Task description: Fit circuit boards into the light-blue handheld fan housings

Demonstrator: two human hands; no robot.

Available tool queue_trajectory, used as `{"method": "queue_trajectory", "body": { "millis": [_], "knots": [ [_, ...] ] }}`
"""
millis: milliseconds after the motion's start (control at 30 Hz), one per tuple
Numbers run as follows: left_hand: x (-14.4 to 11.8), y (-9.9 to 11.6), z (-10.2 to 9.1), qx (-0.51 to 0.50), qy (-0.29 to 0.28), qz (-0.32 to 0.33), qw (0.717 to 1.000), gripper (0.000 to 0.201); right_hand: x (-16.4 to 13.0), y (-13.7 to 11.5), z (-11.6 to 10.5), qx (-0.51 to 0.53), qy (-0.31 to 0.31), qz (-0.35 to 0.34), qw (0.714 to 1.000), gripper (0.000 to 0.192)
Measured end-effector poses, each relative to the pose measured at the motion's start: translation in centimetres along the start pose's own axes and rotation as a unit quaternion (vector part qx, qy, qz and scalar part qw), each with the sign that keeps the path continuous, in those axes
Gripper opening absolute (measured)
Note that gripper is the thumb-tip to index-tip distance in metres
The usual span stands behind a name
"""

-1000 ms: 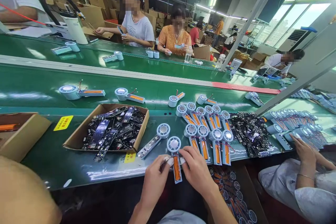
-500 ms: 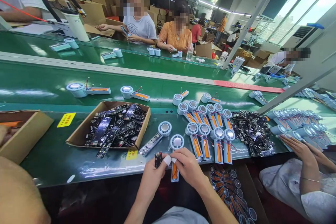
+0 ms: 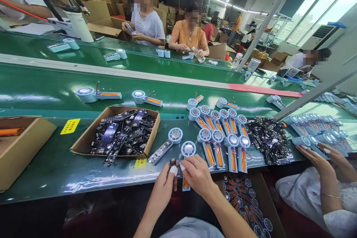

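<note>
My left hand (image 3: 165,183) is closed around a black circuit board (image 3: 172,162), whose upper end sticks out above the thumb. Close beside it, my right hand (image 3: 197,174) pinches with thumb and fingertips; what lies in the pinch is too small to make out. White covers show on some of my fingertips. Under and just beyond both hands lies a light-blue handheld fan (image 3: 188,149), its round head away from me and its orange-filled handle (image 3: 186,184) partly hidden by my hands. To the left rests another fan (image 3: 175,135) with a circuit board in its handle.
A cardboard box (image 3: 152,139) of circuit boards stands left, with another box (image 3: 33,137) beyond it. Fan rows (image 3: 217,137) and a board pile (image 3: 269,137) lie right, near a co-worker's hands (image 3: 316,156). Fans ride the green belt (image 3: 167,91). A crate of fans (image 3: 245,204) sits below.
My left hand and the circuit board shifted slightly right and tilted. Fans on the near belt moved right. The arm at the lower left left the view. A person opposite now holds the bottle tilted.
</note>
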State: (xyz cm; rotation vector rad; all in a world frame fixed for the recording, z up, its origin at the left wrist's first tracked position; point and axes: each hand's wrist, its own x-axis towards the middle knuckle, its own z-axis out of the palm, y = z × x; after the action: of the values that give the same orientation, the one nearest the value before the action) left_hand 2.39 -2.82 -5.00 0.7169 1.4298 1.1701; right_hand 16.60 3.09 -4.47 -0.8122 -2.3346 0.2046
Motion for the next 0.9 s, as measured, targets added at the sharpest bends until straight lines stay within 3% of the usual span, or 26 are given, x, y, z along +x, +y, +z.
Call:
{"method": "queue_trajectory", "body": {
  "millis": [133, 400, 667, 767, 900],
  "knots": [
    [0.1, -0.4, 0.1, 0.01, 0.004, 0.004, 1.0, 0.043, 0.2, -0.2, -0.1, 0.044, -0.002, 0.029, 0.999, 0.023],
    [1.4, -0.1, 0.6, -0.014, -0.003, 0.009, 1.0, 0.062, 0.1, -0.2, -0.5, 0.118, -0.032, 0.066, 0.99, 0.026],
    [1.7, -0.3, 0.2, -0.035, -0.017, -0.003, 0.999, 0.056, 0.2, 0.4, -0.6, 0.173, -0.032, 0.073, 0.982, 0.027],
    [1.6, -0.1, 0.1, -0.022, -0.007, -0.002, 1.0, 0.053, 0.0, 0.4, -0.6, 0.156, -0.029, 0.079, 0.984, 0.027],
    [1.3, 0.4, 0.1, 0.015, 0.012, 0.014, 1.0, 0.05, 0.0, 0.0, -0.3, 0.07, -0.05, 0.038, 0.996, 0.027]
  ]
}}
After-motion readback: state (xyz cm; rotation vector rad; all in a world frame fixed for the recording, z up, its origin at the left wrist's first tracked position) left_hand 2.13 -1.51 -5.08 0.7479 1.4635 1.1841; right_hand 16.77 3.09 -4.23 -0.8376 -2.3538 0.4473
